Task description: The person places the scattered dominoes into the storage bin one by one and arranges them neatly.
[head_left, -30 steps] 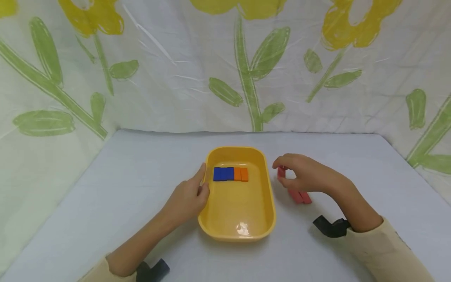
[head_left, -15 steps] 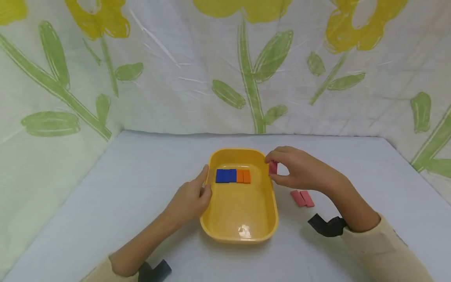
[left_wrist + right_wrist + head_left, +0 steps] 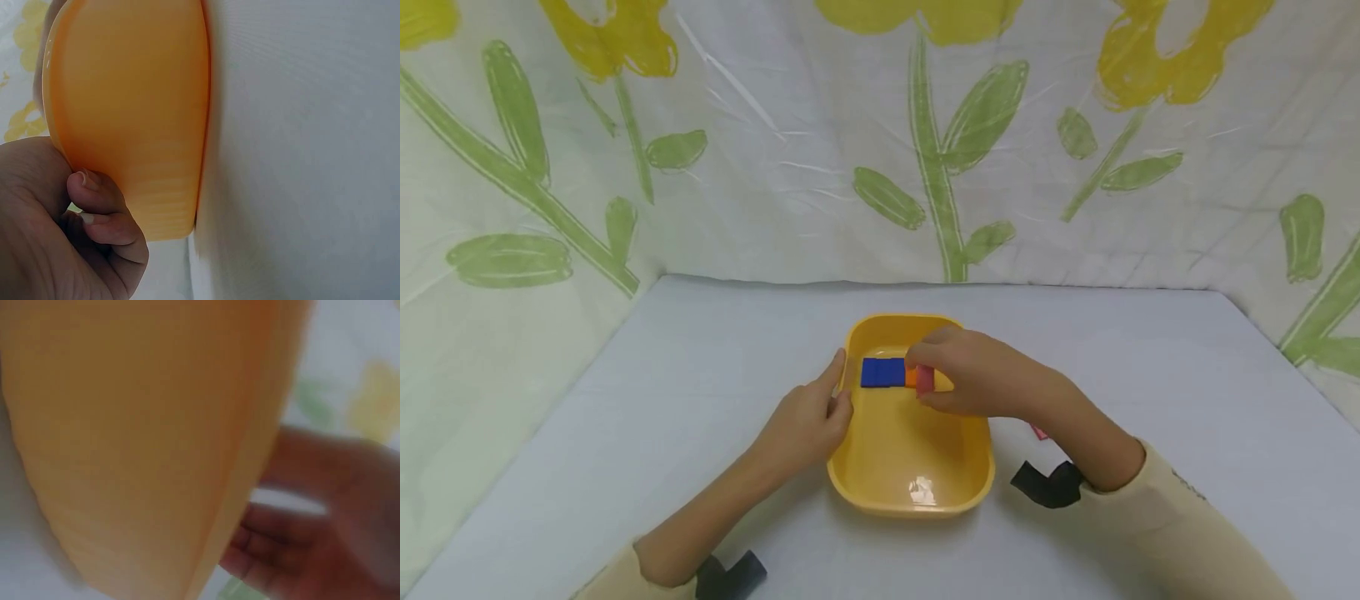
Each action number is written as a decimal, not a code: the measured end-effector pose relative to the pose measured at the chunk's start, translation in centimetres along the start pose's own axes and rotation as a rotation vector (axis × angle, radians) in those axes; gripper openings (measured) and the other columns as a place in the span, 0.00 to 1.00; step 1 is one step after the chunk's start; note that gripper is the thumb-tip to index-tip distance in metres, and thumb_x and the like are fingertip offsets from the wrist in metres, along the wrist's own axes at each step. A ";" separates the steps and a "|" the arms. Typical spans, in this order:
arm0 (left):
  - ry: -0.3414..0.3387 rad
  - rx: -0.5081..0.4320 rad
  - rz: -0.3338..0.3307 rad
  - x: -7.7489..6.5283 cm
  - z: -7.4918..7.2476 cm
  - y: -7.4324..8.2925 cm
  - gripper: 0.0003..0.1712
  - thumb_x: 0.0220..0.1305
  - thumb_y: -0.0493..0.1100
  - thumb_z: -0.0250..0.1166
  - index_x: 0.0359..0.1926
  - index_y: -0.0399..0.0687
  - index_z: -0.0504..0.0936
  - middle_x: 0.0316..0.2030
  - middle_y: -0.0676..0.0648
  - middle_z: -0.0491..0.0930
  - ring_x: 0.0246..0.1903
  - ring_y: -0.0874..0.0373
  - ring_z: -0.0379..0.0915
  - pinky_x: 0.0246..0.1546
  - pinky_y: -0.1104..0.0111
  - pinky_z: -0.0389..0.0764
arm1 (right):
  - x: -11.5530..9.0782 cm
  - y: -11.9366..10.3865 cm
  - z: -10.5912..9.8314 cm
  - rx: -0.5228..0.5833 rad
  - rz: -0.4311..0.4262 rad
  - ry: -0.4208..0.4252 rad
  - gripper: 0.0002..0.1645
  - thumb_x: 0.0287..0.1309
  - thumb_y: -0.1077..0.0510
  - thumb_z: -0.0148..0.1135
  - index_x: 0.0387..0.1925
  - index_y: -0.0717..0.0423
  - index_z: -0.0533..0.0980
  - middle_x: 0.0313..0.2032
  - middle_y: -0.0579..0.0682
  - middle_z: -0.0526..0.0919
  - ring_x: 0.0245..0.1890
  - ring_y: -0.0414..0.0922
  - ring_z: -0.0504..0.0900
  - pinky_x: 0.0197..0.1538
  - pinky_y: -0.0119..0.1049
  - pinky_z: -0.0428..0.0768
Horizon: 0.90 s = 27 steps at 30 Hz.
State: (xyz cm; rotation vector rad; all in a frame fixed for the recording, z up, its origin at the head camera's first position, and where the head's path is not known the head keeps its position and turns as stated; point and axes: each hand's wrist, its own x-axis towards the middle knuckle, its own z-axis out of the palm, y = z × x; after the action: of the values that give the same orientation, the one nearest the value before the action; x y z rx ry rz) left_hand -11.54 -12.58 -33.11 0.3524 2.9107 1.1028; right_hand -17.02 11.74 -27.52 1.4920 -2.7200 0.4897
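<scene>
In the head view, a yellow plastic tray (image 3: 910, 458) lies lengthwise on the table. My left hand (image 3: 805, 425) grips its left rim; in the left wrist view, curled fingers lie against the outer wall. My right hand (image 3: 981, 375) reaches over the right rim and pinches a small pink tile (image 3: 925, 380) between thumb and fingers, held on edge. That tile overlaps the right end of a row in the tray: several blue tiles (image 3: 882, 372), then orange tiles (image 3: 911, 377), partly hidden. Past the blurred tray wall (image 3: 125, 437), the right wrist view catches the right-hand fingers.
Another pink tile (image 3: 1038, 432) shows on the white table (image 3: 715, 350) to the right of the tray, mostly covered by the right forearm. A white curtain (image 3: 760, 167) with painted yellow flowers rises behind the table. Black straps (image 3: 1048, 485) sit at the wrists.
My right hand has carried the pink tile leftward, from above the table across the tray's right rim to the row of tiles. The left hand keeps its place on the tray.
</scene>
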 end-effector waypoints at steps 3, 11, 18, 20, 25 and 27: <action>-0.003 0.000 -0.006 0.0 -0.1 0.0 0.36 0.72 0.40 0.53 0.77 0.38 0.55 0.11 0.54 0.63 0.11 0.62 0.58 0.15 0.71 0.62 | 0.9 -0.5 1.0 -0.007 -0.037 -0.023 0.07 0.56 0.60 0.70 0.35 0.50 0.79 0.30 0.39 0.79 0.37 0.42 0.76 0.41 0.34 0.77; -0.025 -0.024 -0.014 0.0 -0.1 0.0 0.37 0.72 0.41 0.53 0.78 0.39 0.54 0.12 0.54 0.63 0.11 0.61 0.58 0.15 0.71 0.62 | 2.8 -1.2 3.3 -0.033 -0.051 -0.159 0.05 0.60 0.58 0.69 0.38 0.52 0.80 0.29 0.38 0.79 0.34 0.40 0.77 0.43 0.32 0.76; -0.016 -0.015 -0.004 0.0 -0.1 0.1 0.36 0.72 0.41 0.53 0.77 0.39 0.55 0.11 0.54 0.62 0.10 0.61 0.58 0.14 0.71 0.63 | 3.5 -1.4 4.6 -0.018 -0.058 -0.213 0.06 0.60 0.56 0.70 0.36 0.51 0.80 0.28 0.40 0.74 0.31 0.39 0.73 0.36 0.29 0.73; -0.014 -0.011 -0.007 0.0 -0.1 0.1 0.36 0.72 0.41 0.53 0.77 0.39 0.55 0.12 0.54 0.62 0.11 0.61 0.58 0.15 0.71 0.63 | 3.6 -1.4 4.9 -0.009 -0.053 -0.227 0.06 0.61 0.55 0.70 0.36 0.51 0.80 0.28 0.40 0.73 0.31 0.39 0.73 0.36 0.28 0.73; -0.009 -0.002 -0.011 0.0 -0.1 0.1 0.36 0.72 0.41 0.53 0.77 0.38 0.55 0.12 0.54 0.63 0.11 0.61 0.59 0.15 0.71 0.64 | 3.7 -1.4 5.4 -0.016 -0.053 -0.233 0.06 0.61 0.54 0.69 0.36 0.51 0.80 0.27 0.39 0.72 0.31 0.39 0.72 0.36 0.28 0.73; -0.011 0.000 -0.013 0.1 -0.1 0.1 0.36 0.72 0.41 0.53 0.77 0.38 0.55 0.12 0.54 0.63 0.11 0.60 0.60 0.15 0.71 0.64 | 3.7 -1.4 5.4 -0.014 -0.054 -0.229 0.07 0.61 0.54 0.69 0.37 0.51 0.80 0.27 0.39 0.72 0.32 0.39 0.72 0.36 0.28 0.73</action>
State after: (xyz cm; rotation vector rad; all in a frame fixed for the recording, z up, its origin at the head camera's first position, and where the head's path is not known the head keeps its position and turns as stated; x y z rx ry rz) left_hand -11.58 -12.53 -32.96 0.3378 2.8994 1.0954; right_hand -17.06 6.56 -31.76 1.7118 -2.8317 0.3152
